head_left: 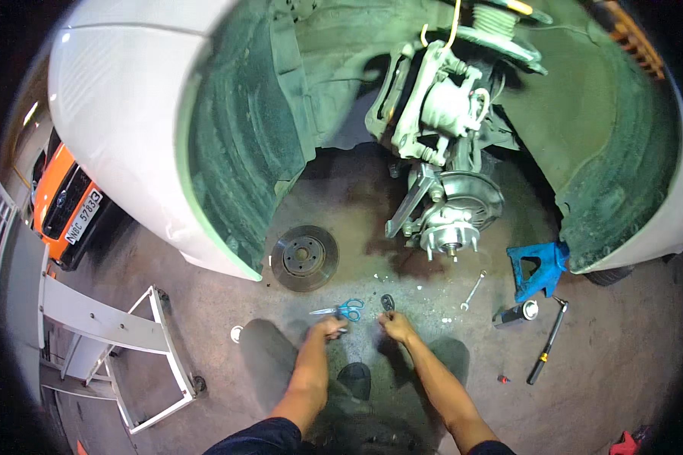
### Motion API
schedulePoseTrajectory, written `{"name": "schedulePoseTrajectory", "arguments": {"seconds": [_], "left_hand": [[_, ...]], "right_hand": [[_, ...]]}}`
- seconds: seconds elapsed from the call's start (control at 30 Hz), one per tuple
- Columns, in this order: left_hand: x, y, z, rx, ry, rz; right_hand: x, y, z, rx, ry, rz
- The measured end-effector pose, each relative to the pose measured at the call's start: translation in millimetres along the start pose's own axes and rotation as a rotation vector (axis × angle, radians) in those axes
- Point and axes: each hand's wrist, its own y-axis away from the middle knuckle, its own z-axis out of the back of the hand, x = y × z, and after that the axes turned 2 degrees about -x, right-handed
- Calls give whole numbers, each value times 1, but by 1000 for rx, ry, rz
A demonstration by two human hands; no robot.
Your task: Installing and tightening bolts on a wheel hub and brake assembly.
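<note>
My left hand (330, 328) is closed around a small metallic piece that I cannot make out, just below blue-handled scissors (350, 309) lying on the floor. My right hand (395, 326) grips a ratchet (388, 302), its dark head pointing away from me. Beyond them a brake disc (288, 269) lies flat. Above hangs the exposed wheel hub (449, 238) with its studs, below a brake caliper (444, 106) hung by yellow hooks. An open-ended wrench (473, 290) lies right of my right hand.
A white car fender (121, 106) arches around the wheel well. At the right are a blue jack stand (531, 269), a canister (516, 314), a long torque wrench (546, 345) and a small red object (503, 378). A white wheeled frame (171, 355) and an orange car (57, 182) are at left.
</note>
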Motion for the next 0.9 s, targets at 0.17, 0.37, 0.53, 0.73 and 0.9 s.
{"name": "schedulePoseTrajectory", "arguments": {"seconds": [0.17, 0.37, 0.53, 0.73, 0.9], "left_hand": [[-133, 82, -23, 114, -85, -419], [-171, 196, -22, -122, 326, -533], [-169, 213, -16, -287, 1053, -614], [-212, 241, -23, -510, 443, -806], [-214, 230, -40, -368, 240, -871]], "right_hand": [[22, 12, -4, -156, -283, 187], [105, 130, 84, -333, -466, 241], [145, 194, 114, -274, -229, 353], [155, 231, 147, -314, -155, 358], [135, 239, 141, -399, -125, 503]]}}
